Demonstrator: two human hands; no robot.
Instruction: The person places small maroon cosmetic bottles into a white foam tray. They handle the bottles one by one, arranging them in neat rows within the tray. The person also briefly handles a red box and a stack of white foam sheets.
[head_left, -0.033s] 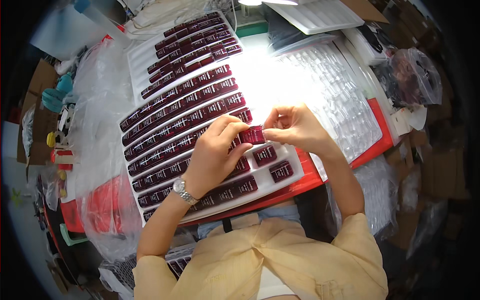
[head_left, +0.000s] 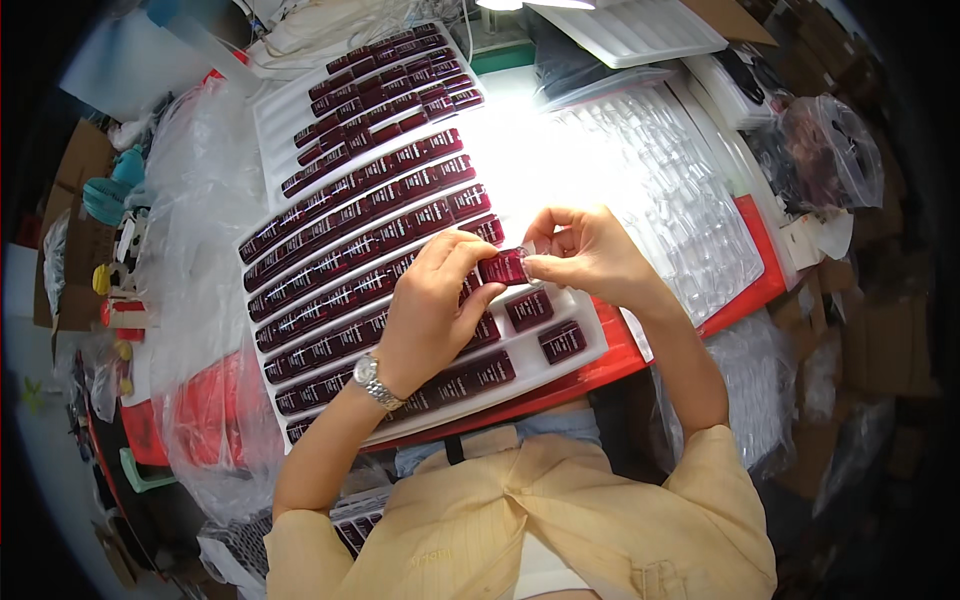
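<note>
Between thumb and fingers my left hand (head_left: 432,310) grips a small dark red rectangular bottle (head_left: 503,267) with white print, held above a white tray (head_left: 585,345). At the bottle's right end, my right hand (head_left: 590,255) is closed in a pinch on a small clear piece (head_left: 527,250), partly hidden by the fingertips. The piece touches or nearly touches the bottle; I cannot tell which. Rows of similar dark red bottles (head_left: 360,215) fill the tray's grooves. Two loose-standing bottles, one a lower bottle (head_left: 562,343), lie apart near the tray's right end.
Right of my hands lies a tray of clear plastic pieces (head_left: 670,170), under glaring lamp light. Another white tray (head_left: 280,125) with bottles lies farther back. Crumpled clear plastic sheeting (head_left: 205,270) covers the left side. A red table edge (head_left: 745,270) shows at right.
My right fingertips have shifted slightly at the bottle's end, and more of the clear piece shows. My left wrist has moved a little to the right.
</note>
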